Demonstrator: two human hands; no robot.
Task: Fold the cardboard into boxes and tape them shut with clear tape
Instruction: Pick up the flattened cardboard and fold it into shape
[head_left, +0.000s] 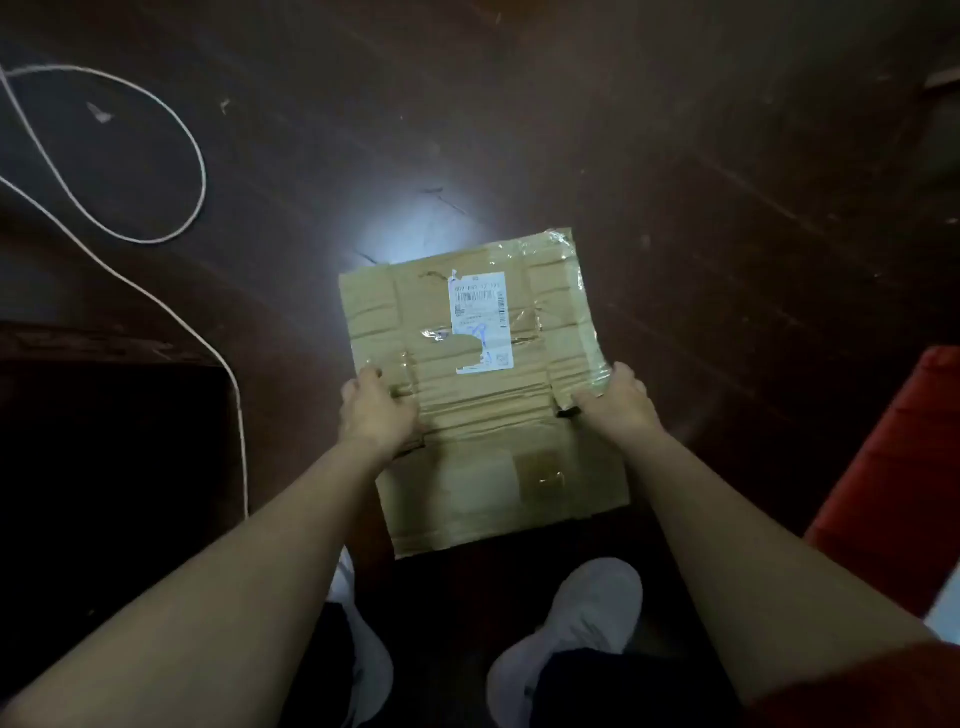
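A flattened brown cardboard box (478, 415) hangs over the dark floor in front of me. It is creased, carries strips of old clear tape and a torn white shipping label (480, 322). My left hand (376, 410) grips its left edge, with the thumb on top. On the opposite edge, my right hand (618, 402) grips the cardboard, thumb lying on its face. The fingers of both hands are hidden beneath the cardboard. No tape roll is in view.
A white cable (156, 218) loops across the dark wooden floor (675, 156) at the left. A dark object (104, 467) sits at the lower left. A red surface (893, 478) stands at the right. My white shoes (582, 634) are below the cardboard.
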